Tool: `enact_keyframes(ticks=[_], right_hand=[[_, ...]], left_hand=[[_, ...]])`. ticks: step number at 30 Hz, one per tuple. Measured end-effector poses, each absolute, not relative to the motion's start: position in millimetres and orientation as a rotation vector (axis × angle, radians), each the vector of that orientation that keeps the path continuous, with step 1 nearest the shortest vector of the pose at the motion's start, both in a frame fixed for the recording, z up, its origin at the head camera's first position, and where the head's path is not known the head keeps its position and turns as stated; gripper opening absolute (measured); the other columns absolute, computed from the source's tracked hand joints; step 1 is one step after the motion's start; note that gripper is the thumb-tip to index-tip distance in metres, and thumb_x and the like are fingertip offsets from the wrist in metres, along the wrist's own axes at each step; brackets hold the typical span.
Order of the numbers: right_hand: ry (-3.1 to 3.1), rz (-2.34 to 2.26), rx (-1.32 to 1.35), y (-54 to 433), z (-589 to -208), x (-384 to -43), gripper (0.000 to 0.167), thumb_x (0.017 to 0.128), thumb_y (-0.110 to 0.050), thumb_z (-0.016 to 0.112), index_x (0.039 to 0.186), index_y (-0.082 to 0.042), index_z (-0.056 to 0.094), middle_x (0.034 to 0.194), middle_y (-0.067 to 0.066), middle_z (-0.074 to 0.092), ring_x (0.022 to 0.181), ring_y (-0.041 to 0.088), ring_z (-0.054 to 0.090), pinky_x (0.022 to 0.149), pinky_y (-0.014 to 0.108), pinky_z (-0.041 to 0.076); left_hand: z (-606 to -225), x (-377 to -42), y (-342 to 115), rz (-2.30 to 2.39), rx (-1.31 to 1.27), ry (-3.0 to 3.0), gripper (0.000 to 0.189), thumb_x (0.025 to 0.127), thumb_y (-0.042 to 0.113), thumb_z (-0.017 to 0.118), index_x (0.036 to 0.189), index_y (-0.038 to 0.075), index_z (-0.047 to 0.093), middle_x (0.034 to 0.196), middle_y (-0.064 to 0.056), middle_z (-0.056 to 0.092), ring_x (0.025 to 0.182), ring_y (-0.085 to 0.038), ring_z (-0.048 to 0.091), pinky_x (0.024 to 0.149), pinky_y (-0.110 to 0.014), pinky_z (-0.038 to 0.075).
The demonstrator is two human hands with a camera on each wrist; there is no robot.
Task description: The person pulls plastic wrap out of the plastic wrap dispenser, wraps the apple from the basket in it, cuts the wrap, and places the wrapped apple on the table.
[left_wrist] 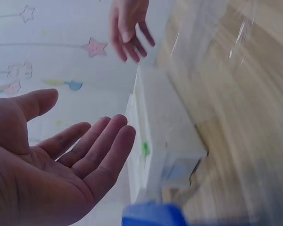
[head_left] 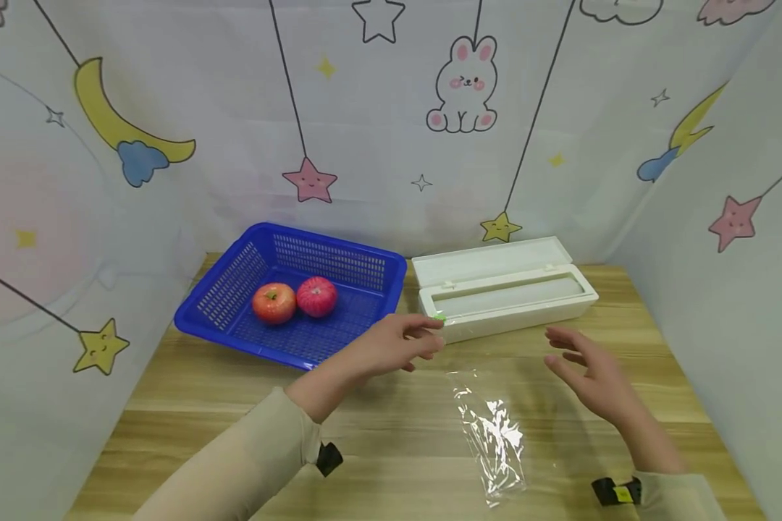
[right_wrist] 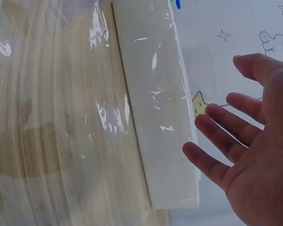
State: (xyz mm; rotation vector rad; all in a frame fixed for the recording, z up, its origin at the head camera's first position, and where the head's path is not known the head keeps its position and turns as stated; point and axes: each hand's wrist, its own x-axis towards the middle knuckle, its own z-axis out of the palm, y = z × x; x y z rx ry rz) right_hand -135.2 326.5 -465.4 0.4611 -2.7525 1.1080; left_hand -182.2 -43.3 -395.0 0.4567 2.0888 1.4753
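Note:
A white cling film box (head_left: 521, 324) stands at the back right of the table with its lid (head_left: 495, 264) raised. A sheet of clear cling film (head_left: 498, 434) lies in front of it, glinting and creased, and in the right wrist view the film (right_wrist: 113, 117) reaches up over the box's front. My left hand (head_left: 397, 345) hovers at the box's front left corner, beside a small green tab (left_wrist: 145, 149), fingers loosely extended. Off the box's front right side, my right hand (head_left: 589, 373) is held in the air, fingers apart and holding nothing.
On the left sits a blue plastic basket (head_left: 221, 336) with a red-orange apple (head_left: 274, 302) and a pinkish-red round fruit (head_left: 316, 297) inside. Its right end is close to the box. Printed white cloth walls (head_left: 391, 145) enclose the wooden table (head_left: 391, 463) at the back and sides.

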Motion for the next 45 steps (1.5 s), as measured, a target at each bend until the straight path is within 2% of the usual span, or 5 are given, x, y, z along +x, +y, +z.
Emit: enact_keyframes(ticks=[10, 18, 32, 39, 45], right_hand=[[-2.723, 1.194, 0.492, 304.9, -468.5, -138.4, 0.048, 0.104, -0.009, 0.069, 0.15, -0.002, 0.055, 0.146, 0.018, 0.064, 0.13, 0.019, 0.062, 0.103, 0.015, 0.049], [-2.699, 1.21, 0.564, 289.3, -475.0, -133.5, 0.051, 0.103, -0.008, 0.07, 0.151, -0.001, 0.055, 0.147, 0.019, 0.063, 0.13, 0.039, 0.063, 0.106, 0.021, 0.051], [-2.688, 1.084, 0.694, 262.7, -481.5, -128.7, 0.058, 0.099, -0.012, 0.077, 0.152, -0.004, 0.056, 0.15, 0.014, 0.063, 0.133, 0.036, 0.062, 0.109, 0.023, 0.048], [-2.748, 1.08, 0.666, 254.4, -483.1, -122.7, 0.062, 0.099, -0.019, 0.078, 0.154, -0.004, 0.055, 0.152, 0.014, 0.061, 0.133, 0.038, 0.062, 0.105, 0.056, 0.053], [-2.756, 1.068, 0.67, 252.9, -485.1, -120.3, 0.062, 0.097, -0.019, 0.079, 0.152, -0.002, 0.056, 0.151, 0.014, 0.062, 0.132, 0.038, 0.063, 0.103, 0.059, 0.053]], left_hand=[[-383.8, -202.4, -102.9, 1.344, 0.418, 2.423, 0.054, 0.103, 0.035, 0.071, 0.151, 0.011, 0.061, 0.138, -0.01, 0.07, 0.125, -0.03, 0.066, 0.105, -0.049, 0.056], [-388.9, -219.4, -149.8, 1.261, 0.361, 2.615, 0.061, 0.101, 0.038, 0.074, 0.153, 0.011, 0.058, 0.149, -0.015, 0.063, 0.135, -0.036, 0.062, 0.108, -0.054, 0.053], [-395.4, -258.5, -230.0, 0.909, 0.262, 2.854, 0.078, 0.097, 0.037, 0.078, 0.159, 0.002, 0.047, 0.16, -0.028, 0.047, 0.146, -0.049, 0.045, 0.117, -0.066, 0.04], [-407.8, -269.3, -256.5, 0.733, 0.33, 2.88, 0.084, 0.093, 0.031, 0.083, 0.156, -0.009, 0.045, 0.158, -0.035, 0.045, 0.149, -0.055, 0.037, 0.122, -0.068, 0.031], [-414.2, -277.4, -265.2, 0.649, 0.345, 2.829, 0.088, 0.09, 0.031, 0.084, 0.156, -0.011, 0.043, 0.158, -0.036, 0.043, 0.149, -0.056, 0.036, 0.123, -0.067, 0.029]])
